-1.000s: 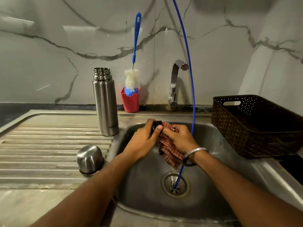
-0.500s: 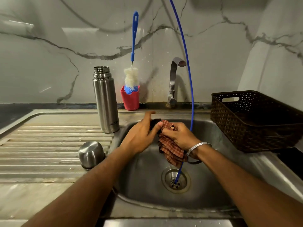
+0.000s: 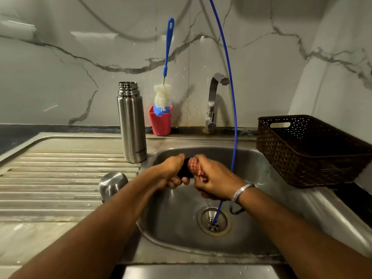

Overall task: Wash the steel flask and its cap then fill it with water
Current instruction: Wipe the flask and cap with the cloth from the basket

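Head view: upright flask (image 3: 132,125), mouth up; left hand (image 3: 171,172) grips black cap (image 3: 184,171), right hand (image 3: 213,178) clutches cloth (image 3: 194,165).

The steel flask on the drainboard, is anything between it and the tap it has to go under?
Partly. From the steel flask to the tap, the counter path is free, but the blue tube hangs just right of the spout into the sink, where both hands are busy.

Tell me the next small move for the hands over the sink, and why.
Probably turn the black cap in the left hand so the right hand can rub the checked cloth over another side; both grip them above the basin, flask waiting open.
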